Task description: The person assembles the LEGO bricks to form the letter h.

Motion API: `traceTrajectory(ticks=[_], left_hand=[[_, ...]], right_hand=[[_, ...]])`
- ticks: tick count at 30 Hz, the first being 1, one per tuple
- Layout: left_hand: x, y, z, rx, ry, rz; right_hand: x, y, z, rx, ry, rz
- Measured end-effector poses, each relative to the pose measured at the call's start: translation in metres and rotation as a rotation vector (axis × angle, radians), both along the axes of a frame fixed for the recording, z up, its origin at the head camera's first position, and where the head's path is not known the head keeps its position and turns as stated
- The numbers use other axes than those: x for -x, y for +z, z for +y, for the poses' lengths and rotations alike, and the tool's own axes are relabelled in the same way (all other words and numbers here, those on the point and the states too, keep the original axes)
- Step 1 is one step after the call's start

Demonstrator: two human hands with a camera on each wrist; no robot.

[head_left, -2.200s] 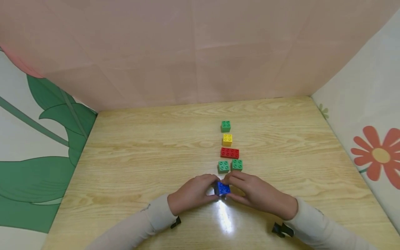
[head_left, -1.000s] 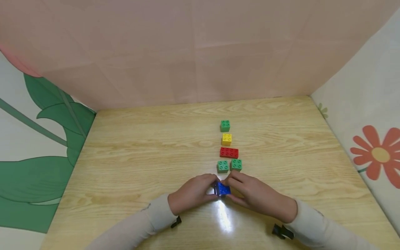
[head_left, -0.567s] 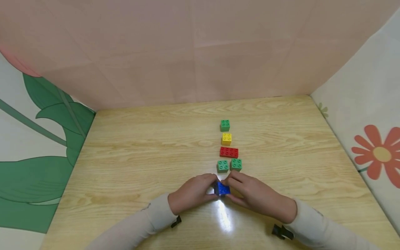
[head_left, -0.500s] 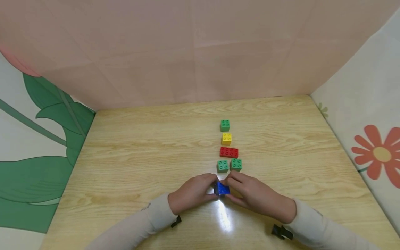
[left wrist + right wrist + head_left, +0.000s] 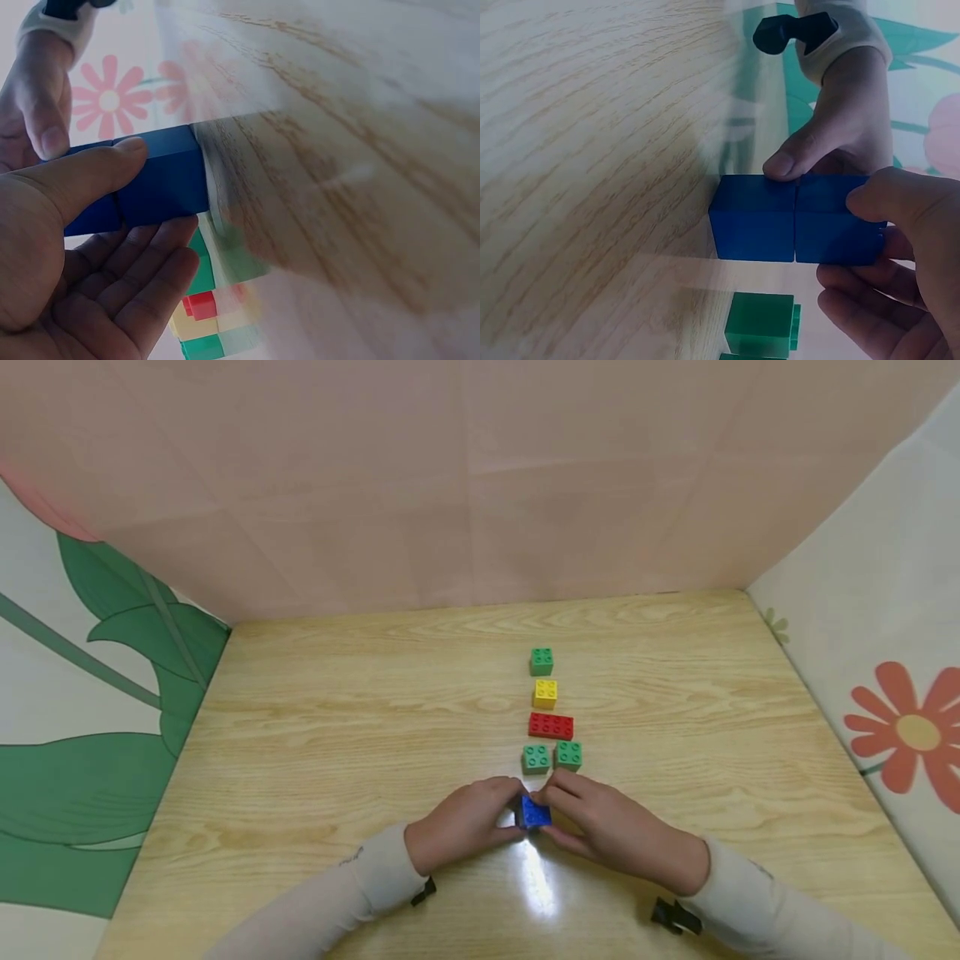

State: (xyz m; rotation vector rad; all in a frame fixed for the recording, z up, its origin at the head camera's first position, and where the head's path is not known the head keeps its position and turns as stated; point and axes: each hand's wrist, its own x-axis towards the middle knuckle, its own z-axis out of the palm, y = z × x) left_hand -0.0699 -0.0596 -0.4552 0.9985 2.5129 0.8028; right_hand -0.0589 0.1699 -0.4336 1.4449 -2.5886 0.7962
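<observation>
Two blue toy building bricks stand stacked near the front of the table, with a thin seam between them. The left hand [image 5: 468, 822] pinches the lower blue brick [image 5: 754, 225], its thumb [image 5: 129, 154] on the near side. From the right, the right hand [image 5: 611, 822] grips the upper blue brick [image 5: 836, 229] between thumb and fingers. The lower brick's base is right at the table surface in both wrist views. In the head view the studded top of the upper brick shows between the hands. Just beyond sit two green bricks, one left [image 5: 536, 760], one right [image 5: 568, 756].
Farther back, a long red brick [image 5: 551, 726], a yellow brick [image 5: 545, 695] and another green brick [image 5: 542, 662] form a line on the wooden table [image 5: 360, 710]. A pink panel [image 5: 450, 493] closes the back, and flower-patterned panels flank both sides.
Both hands stay in place around the blue bricks. The upper blue brick has shifted only very slightly, and the other bricks lie as before.
</observation>
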Motion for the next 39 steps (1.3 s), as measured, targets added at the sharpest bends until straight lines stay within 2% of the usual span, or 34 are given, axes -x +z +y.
traceTrajectory(ticks=[11,19,29,39], left_hand=[[-0.0006,-0.0015,0.0011,0.015,0.004,0.0],[-0.0011,-0.0035,0.0012,0.002,0.02,-0.008],[-0.0015,-0.0035,0.0012,0.001,0.004,0.011],[-0.0015,-0.0015,0.0012,-0.013,0.004,0.002]], right_hand=[[-0.0013,0.0003,-0.0002,-0.023,-0.007,0.0],[0.0013,-0.0005,0.0001,-0.021,-0.007,-0.051],[-0.0012,0.0009,0.0004,-0.027,-0.018,-0.048],[0.0014,0.0039,-0.0008,-0.011,-0.003,-0.093]])
